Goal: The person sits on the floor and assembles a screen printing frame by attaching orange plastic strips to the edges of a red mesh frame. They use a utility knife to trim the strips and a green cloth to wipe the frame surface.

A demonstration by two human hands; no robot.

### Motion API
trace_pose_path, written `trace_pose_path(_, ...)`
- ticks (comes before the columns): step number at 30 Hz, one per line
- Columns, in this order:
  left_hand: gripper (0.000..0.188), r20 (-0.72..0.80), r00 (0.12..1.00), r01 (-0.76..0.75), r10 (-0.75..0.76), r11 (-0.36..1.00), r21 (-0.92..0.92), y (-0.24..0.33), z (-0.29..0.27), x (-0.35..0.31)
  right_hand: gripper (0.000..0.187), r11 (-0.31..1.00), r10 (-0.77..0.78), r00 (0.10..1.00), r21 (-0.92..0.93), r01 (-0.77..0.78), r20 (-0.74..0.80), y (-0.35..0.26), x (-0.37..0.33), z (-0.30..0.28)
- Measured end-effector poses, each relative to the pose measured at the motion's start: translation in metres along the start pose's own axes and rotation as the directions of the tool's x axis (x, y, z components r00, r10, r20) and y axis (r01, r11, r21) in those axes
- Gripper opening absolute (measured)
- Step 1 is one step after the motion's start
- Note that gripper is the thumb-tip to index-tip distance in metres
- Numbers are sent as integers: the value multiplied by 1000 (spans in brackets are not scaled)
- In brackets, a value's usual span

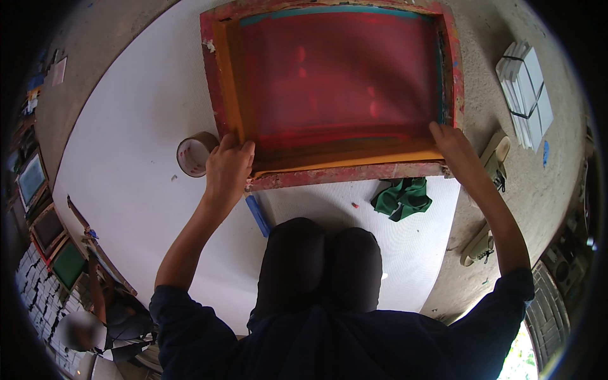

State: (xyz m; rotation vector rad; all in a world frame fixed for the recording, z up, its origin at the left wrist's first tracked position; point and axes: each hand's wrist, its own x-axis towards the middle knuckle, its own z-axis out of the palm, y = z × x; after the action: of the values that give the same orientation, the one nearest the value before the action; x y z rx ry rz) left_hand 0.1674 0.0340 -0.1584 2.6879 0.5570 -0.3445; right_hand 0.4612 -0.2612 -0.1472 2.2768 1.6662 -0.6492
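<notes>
A screen printing frame with worn red wooden sides lies in front of my knees. Its stretched mesh is red, with teal along the far and right edges. Brown packing tape runs along the inside of the near and left sides. My left hand is closed over the near left corner, fingers curled onto the taped edge. At the near right corner my right hand grips the frame side, its fingertips over the inner edge. The undersides of both hands are hidden.
Beside my left hand stands a tape roll. A blue-handled tool and a crumpled green cloth lie on the white ribbed sheet. To the right are shoes and a strapped white stack. Another person is at lower left.
</notes>
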Motion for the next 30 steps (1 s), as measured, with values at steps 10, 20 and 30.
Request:
trace_pose_path(10,24,63,998,-16,15,1000,14,-3,2,6,37,998,-62,998,-6,62,7,-1,2,-3)
trace_pose_path(20,26,129,991,-74,47,975,211,5,-1,8,41,996,-64,990,-61,72,128,-1,5,16)
trace_pose_path(30,27,237,967,-156,94,954,256,-2,5,12,33,996,-74,989,-46,80,126,-3,8,13)
